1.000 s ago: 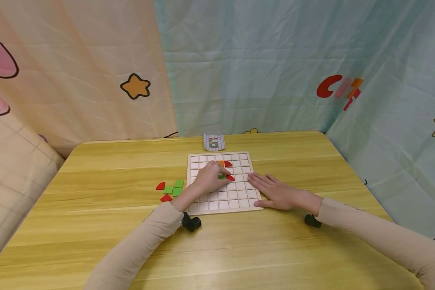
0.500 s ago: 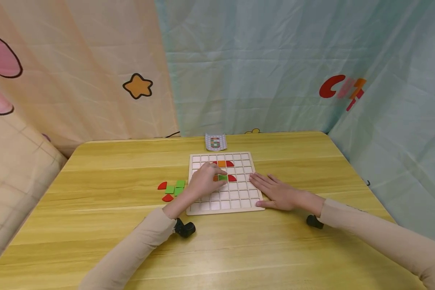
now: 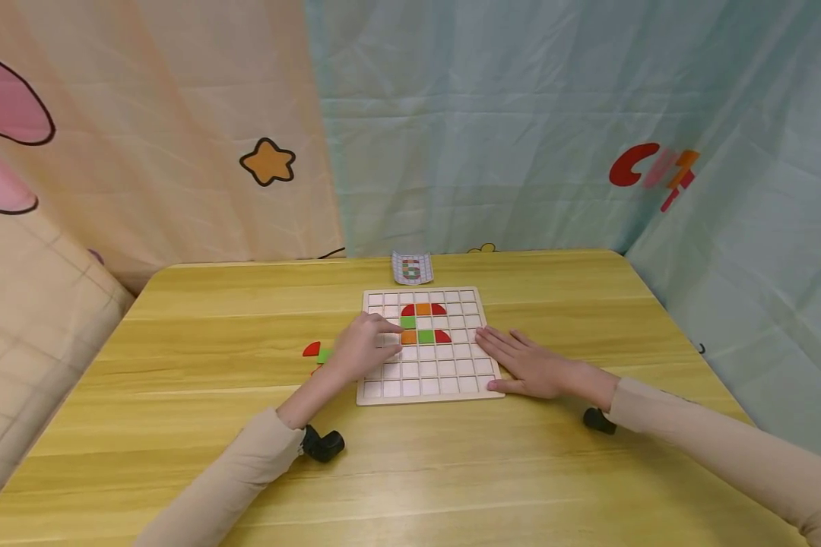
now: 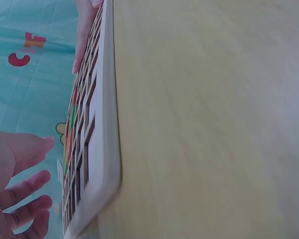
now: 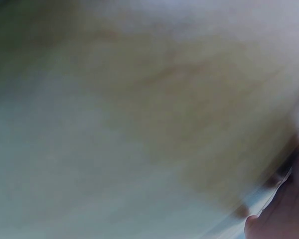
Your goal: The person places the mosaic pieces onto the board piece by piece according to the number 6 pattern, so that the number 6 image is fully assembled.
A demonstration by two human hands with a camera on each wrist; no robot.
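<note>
A pale wooden grid board (image 3: pixel 410 389) lies mid-table. In its upper middle cells sit red quarter-round tiles (image 3: pixel 439 309), orange square tiles (image 3: pixel 423 309) and green square tiles (image 3: pixel 426 336). My left hand (image 3: pixel 362 351) hovers over the board's left side, thumb and index finger spread near the lower orange tile. Its fingers (image 4: pixel 27 189) are loosely bent with nothing between them in the left wrist view. Flat on the board's right edge rests my right hand (image 3: pixel 537 368), fingers straight and thumb at the lower right corner. The right wrist view is mostly blurred.
Left of the board lie a loose red quarter-round piece (image 3: pixel 311 349) and a green piece (image 3: pixel 324 355), partly covered by my left hand. A small printed card (image 3: pixel 412 268) with a coloured grid pattern stands behind the board. Printed curtains (image 3: pixel 520 152) surround the table (image 3: pixel 451 479).
My left hand has drawn back leftward from the green tile in the lower row, uncovering the tiles on the board. It now covers most of the loose pieces. The right hand stays put.
</note>
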